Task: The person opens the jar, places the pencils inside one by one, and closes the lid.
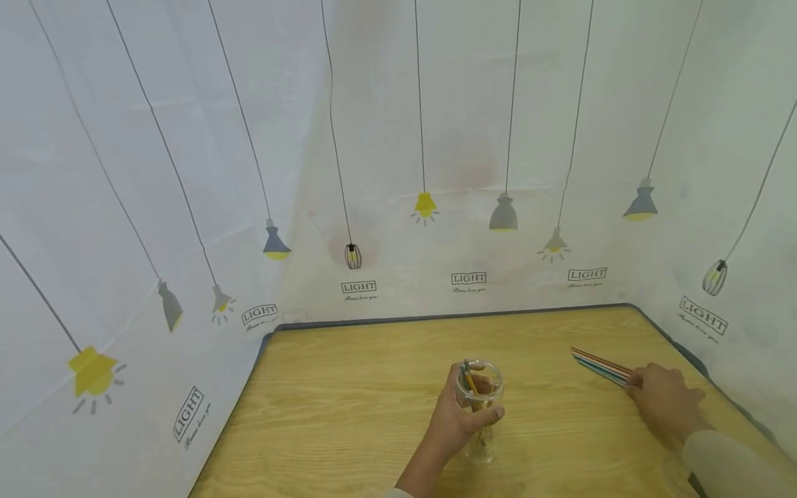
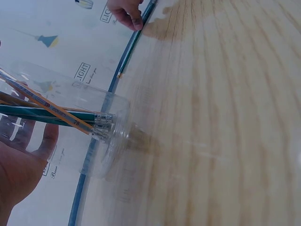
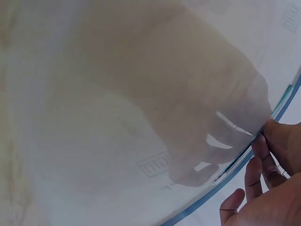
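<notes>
A clear jar [image 1: 481, 453] stands upright on the table with several pencils [image 1: 470, 380] leaning inside. My left hand [image 1: 453, 418] grips its side, thumb across the front. In the left wrist view, the pencils in the jar [image 2: 123, 136] are green and orange, their metal ends toward the table. To the right, several pencils [image 1: 599, 364] in reddish, pale and blue-green lie side by side on the tabletop. My right hand [image 1: 666, 401] is at their near ends; in the right wrist view its thumb and fingertips pinch a green pencil [image 3: 284, 100] close over the table.
The light wood table [image 1: 349, 387] has a dark blue edge strip [image 1: 448, 318]. White sheeting [image 1: 386, 124] printed with hanging lamps and the word LIGHT rises around its back and sides.
</notes>
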`<move>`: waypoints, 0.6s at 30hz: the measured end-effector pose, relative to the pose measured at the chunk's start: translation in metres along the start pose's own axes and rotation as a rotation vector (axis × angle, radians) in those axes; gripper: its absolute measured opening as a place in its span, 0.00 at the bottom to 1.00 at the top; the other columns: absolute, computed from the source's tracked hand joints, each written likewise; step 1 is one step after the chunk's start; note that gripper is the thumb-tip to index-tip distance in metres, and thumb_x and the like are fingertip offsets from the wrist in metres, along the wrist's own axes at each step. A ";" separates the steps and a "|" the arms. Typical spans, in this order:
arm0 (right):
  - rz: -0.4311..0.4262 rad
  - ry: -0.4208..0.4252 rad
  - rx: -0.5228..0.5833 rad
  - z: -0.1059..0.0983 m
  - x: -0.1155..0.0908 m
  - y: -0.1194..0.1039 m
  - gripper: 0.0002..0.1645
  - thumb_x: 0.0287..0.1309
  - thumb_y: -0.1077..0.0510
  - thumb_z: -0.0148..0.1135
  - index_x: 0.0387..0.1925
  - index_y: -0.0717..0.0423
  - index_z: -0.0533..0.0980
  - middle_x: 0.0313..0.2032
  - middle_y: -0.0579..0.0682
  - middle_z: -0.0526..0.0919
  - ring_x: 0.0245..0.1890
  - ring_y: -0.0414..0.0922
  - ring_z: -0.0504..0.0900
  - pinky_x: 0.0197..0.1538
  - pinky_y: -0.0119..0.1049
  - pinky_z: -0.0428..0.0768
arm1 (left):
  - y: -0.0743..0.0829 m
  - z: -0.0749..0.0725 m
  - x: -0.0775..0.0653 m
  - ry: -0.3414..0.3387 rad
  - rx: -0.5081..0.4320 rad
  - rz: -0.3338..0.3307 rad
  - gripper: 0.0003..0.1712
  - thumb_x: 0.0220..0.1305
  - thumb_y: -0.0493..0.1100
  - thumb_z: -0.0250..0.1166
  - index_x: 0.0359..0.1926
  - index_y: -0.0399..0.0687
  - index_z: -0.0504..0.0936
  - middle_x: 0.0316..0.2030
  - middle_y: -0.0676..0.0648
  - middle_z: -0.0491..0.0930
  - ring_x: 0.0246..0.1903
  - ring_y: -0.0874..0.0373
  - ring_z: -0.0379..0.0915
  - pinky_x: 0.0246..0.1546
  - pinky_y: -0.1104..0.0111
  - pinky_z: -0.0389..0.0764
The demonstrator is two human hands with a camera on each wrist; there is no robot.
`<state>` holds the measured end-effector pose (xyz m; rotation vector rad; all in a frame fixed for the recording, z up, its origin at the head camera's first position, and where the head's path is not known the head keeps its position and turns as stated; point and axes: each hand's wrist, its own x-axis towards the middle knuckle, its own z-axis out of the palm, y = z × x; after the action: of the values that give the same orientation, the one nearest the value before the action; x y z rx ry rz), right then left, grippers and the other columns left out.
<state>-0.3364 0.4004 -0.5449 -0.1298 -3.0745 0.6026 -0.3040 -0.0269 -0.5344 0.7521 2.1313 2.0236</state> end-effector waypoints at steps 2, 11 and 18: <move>0.014 -0.016 0.000 0.000 0.000 -0.001 0.13 0.74 0.55 0.65 0.46 0.62 0.85 0.50 0.71 0.82 0.54 0.79 0.74 0.51 0.92 0.64 | 0.000 0.000 0.000 0.000 -0.006 0.000 0.42 0.64 0.47 0.76 0.75 0.66 0.67 0.62 0.52 0.79 0.64 0.54 0.77 0.74 0.42 0.74; 0.037 -0.035 0.000 0.002 0.003 -0.001 0.11 0.76 0.55 0.64 0.44 0.60 0.85 0.48 0.66 0.84 0.54 0.75 0.73 0.52 0.90 0.64 | -0.002 0.000 0.001 0.002 0.004 0.000 0.44 0.64 0.47 0.76 0.76 0.60 0.66 0.62 0.53 0.79 0.65 0.55 0.77 0.74 0.41 0.74; 0.008 -0.015 -0.013 -0.003 0.002 -0.009 0.13 0.78 0.54 0.61 0.47 0.62 0.83 0.45 0.63 0.83 0.52 0.73 0.75 0.52 0.93 0.65 | 0.000 0.000 0.000 0.008 0.004 -0.005 0.43 0.64 0.47 0.76 0.75 0.63 0.67 0.62 0.52 0.80 0.65 0.54 0.77 0.73 0.41 0.75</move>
<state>-0.3394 0.3937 -0.5388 -0.1381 -3.0943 0.5873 -0.3043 -0.0268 -0.5347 0.7405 2.1404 2.0236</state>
